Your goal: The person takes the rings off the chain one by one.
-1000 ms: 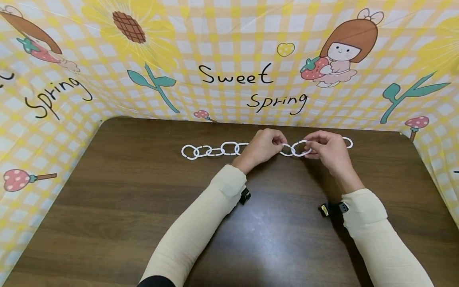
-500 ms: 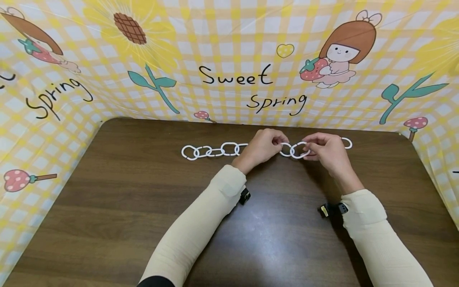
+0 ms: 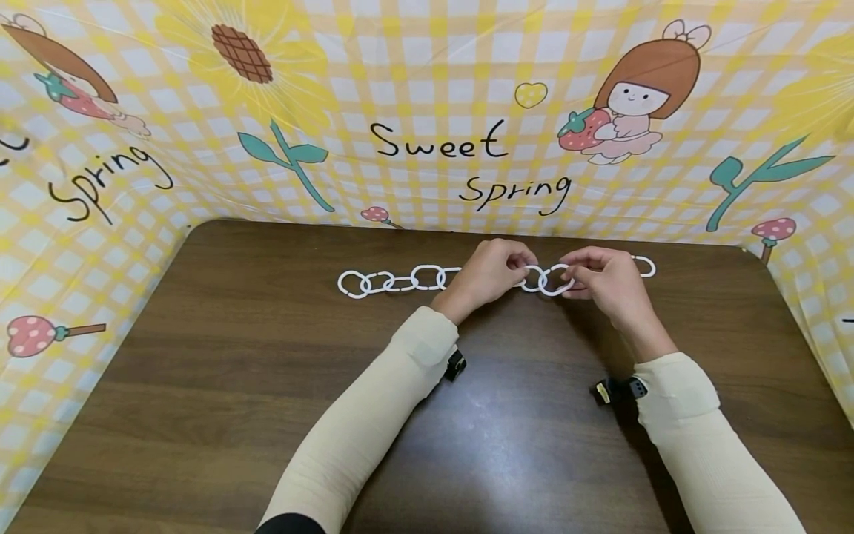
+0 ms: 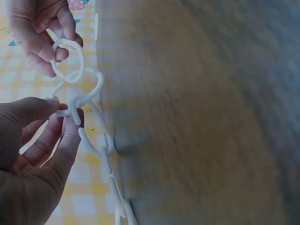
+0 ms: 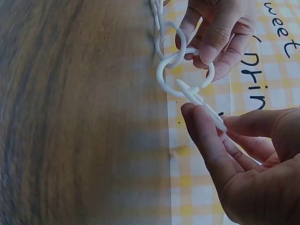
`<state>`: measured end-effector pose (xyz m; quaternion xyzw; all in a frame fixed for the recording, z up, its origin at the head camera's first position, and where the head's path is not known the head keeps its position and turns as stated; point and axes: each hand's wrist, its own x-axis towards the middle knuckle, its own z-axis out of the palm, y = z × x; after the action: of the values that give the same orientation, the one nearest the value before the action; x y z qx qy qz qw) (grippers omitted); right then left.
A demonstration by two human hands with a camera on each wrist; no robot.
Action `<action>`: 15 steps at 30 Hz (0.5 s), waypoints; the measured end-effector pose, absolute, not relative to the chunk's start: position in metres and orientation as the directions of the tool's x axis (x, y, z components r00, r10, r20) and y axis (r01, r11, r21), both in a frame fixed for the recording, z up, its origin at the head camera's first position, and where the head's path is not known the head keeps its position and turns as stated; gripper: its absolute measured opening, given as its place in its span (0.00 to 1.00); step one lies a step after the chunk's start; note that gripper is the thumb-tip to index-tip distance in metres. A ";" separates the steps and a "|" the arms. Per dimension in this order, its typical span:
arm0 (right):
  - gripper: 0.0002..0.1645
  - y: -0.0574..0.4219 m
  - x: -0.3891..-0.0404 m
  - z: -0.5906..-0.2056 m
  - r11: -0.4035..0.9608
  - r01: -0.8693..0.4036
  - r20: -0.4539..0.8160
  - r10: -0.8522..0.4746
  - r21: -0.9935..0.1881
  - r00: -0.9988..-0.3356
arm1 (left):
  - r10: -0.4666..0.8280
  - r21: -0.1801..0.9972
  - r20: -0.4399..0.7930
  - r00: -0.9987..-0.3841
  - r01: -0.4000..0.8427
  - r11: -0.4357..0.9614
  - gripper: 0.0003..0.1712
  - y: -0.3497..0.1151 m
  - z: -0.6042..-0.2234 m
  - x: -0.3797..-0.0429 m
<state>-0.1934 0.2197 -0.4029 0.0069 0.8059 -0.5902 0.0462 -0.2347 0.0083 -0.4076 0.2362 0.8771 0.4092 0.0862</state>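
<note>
A chain of white plastic links [image 3: 427, 277] lies across the far part of the table, running behind my left hand [image 3: 490, 273]. In the left wrist view, thumb and fingers of that hand pinch the chain's end link [image 4: 99, 80]. My right hand [image 3: 610, 285] pinches another white link [image 3: 557, 280] between thumb and fingertips. This link passes through the end link in the right wrist view, where it shows nearly edge-on. Small gaps show in the links. Part of the chain is hidden behind the left hand.
One loose white link [image 3: 646, 267] lies right of the right hand, partly hidden by it. The brown wooden table [image 3: 267, 386] meets a yellow checked cloth [image 3: 427, 89] behind the hands. Dark cameras [image 3: 607, 391] are strapped at both wrists.
My right hand has shifted slightly left with its link, which sits a little closer to my left hand. The left hand stays almost still, holding the chain's end link.
</note>
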 end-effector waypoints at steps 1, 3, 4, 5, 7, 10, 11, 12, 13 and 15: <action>0.15 0.220 -0.194 -0.403 0.302 0.066 -0.083 -0.044 -0.951 -0.996 | 0.484 0.759 0.043 -0.874 0.343 0.553 0.08 0.008 -0.407 -0.235; 0.15 0.219 -0.194 -0.403 0.300 0.069 -0.086 -0.045 -0.951 -0.995 | 0.483 0.761 0.043 -0.875 0.342 0.551 0.08 0.008 -0.407 -0.235; 0.15 0.219 -0.194 -0.402 0.299 0.070 -0.088 -0.046 -0.952 -0.995 | 0.482 0.761 0.045 -0.875 0.342 0.551 0.08 0.008 -0.407 -0.235; 0.15 0.219 -0.194 -0.402 0.299 0.071 -0.089 -0.047 -0.951 -0.995 | 0.482 0.762 0.046 -0.875 0.342 0.550 0.08 0.008 -0.407 -0.234; 0.15 0.219 -0.193 -0.402 0.297 0.073 -0.092 -0.048 -0.952 -0.995 | 0.481 0.764 0.046 -0.876 0.341 0.548 0.08 0.008 -0.407 -0.234; 0.15 0.218 -0.193 -0.402 0.294 0.075 -0.093 -0.048 -0.953 -0.994 | 0.479 0.765 0.043 -0.877 0.338 0.548 0.08 0.008 -0.407 -0.234; 0.15 0.218 -0.193 -0.402 0.293 0.075 -0.093 -0.047 -0.953 -0.995 | 0.479 0.766 0.043 -0.877 0.337 0.548 0.08 0.008 -0.407 -0.234; 0.15 0.218 -0.193 -0.402 0.291 0.076 -0.093 -0.046 -0.954 -0.995 | 0.479 0.765 0.045 -0.877 0.338 0.549 0.08 0.008 -0.407 -0.234; 0.15 0.217 -0.193 -0.402 0.291 0.077 -0.094 -0.045 -0.954 -0.995 | 0.478 0.764 0.046 -0.877 0.340 0.549 0.08 0.008 -0.407 -0.234; 0.15 0.217 -0.193 -0.402 0.291 0.078 -0.095 -0.045 -0.953 -0.994 | 0.480 0.762 0.051 -0.876 0.345 0.548 0.08 0.008 -0.407 -0.234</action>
<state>-0.1932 0.2168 -0.4018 0.0102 0.8019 -0.5952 0.0516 -0.2342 0.0078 -0.4071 0.2357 0.8760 0.4127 0.0817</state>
